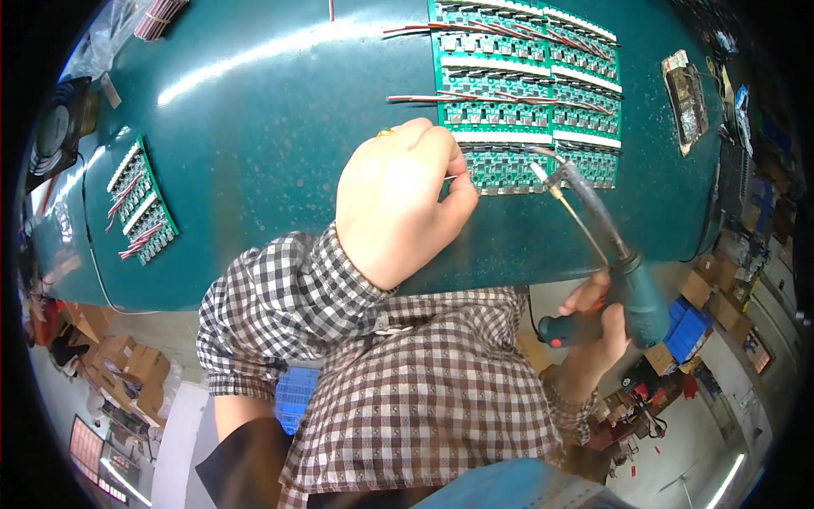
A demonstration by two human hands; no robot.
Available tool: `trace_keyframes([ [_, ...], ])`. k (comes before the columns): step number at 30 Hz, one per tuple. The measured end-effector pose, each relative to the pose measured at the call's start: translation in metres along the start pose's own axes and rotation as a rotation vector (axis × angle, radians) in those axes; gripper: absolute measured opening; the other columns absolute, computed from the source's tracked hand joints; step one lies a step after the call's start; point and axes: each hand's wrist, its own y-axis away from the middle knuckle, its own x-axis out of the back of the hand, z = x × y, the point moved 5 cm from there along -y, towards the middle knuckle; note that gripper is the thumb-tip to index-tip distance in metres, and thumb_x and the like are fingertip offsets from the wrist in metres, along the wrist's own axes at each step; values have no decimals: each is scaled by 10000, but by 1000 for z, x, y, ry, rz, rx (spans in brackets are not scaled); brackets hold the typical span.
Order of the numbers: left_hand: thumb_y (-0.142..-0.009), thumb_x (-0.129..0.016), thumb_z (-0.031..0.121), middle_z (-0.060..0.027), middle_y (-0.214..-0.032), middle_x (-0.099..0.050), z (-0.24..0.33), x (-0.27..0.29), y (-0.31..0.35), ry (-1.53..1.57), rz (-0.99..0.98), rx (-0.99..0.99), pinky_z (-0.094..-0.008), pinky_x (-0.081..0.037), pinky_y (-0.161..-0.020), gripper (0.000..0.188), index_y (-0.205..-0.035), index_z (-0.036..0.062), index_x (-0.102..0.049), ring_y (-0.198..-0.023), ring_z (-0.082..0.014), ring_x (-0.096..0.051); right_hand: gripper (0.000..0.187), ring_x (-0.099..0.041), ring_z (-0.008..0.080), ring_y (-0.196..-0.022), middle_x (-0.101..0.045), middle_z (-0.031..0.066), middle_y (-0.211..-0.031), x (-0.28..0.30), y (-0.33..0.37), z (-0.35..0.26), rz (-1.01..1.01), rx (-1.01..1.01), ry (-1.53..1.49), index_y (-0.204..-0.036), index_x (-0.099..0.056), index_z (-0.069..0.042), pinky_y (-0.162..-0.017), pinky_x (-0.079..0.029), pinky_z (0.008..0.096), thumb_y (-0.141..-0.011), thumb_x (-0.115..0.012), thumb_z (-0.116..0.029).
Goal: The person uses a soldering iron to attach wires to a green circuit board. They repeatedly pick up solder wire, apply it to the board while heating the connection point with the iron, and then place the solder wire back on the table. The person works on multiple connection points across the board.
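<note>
A panel of green circuit boards lies on the table in front of me, with rows of white connectors and small parts. My left hand is closed in a pinch at the panel's near left edge; a thin wire shows between its fingertips. My right hand grips the dark green handle of a soldering gun. Its metal tip and thin solder feed tube point at the panel's nearest row, right of my left fingers. Red, black and white wires lie across the farther rows.
A smaller circuit board panel with red and white wires lies at the left. At the right edge sits a worn, stained metal holder. A wire bundle is at the far left, above a dark round device. Cardboard boxes stand below.
</note>
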Motion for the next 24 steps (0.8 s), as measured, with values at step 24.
trace_keyframes([
  [24, -795, -722, 207, -52, -749, -593, -97, 74, -61, -256, 239, 429, -289, -478, -645, 197, -843, 28, -653, -661, -136, -554, 435, -541, 173, -752, -534, 66, -812, 73, -98, 37, -358, -24, -847, -1135, -453, 1, -590, -563, 288, -965, -518, -394],
])
